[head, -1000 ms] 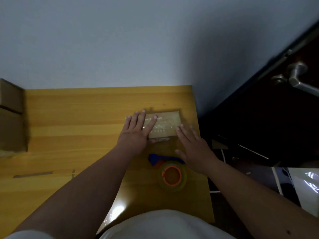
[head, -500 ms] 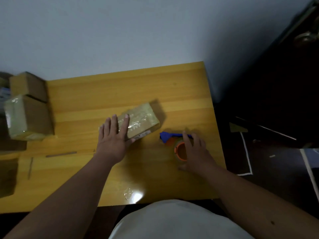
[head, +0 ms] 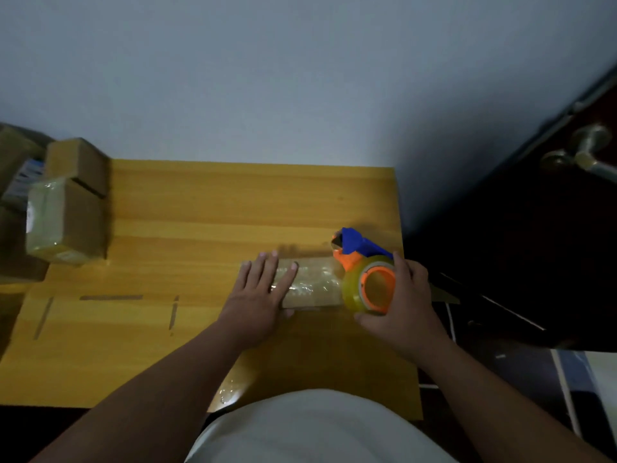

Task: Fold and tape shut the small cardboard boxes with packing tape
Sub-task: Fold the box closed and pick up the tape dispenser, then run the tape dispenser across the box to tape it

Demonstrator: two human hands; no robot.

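A small cardboard box (head: 312,284), shiny with clear tape, lies flat on the yellow wooden table (head: 213,208) near its right edge. My left hand (head: 258,295) presses on the box's left half with straight fingers. My right hand (head: 399,300) grips a tape dispenser (head: 365,272) with a blue and orange frame and a yellowish roll. The dispenser is raised at the box's right end, its blue cutter head pointing back and left.
Several taped cardboard boxes (head: 65,218) are stacked at the table's left end. A flattened cardboard sheet (head: 100,312) with slots lies on the left front. The table's right edge drops to a dark floor, with a dark door and handle (head: 587,155) beyond.
My right hand has picked the dispenser up off the table and brought it to the box's right end. The box now lies straight, my left hand still on it.
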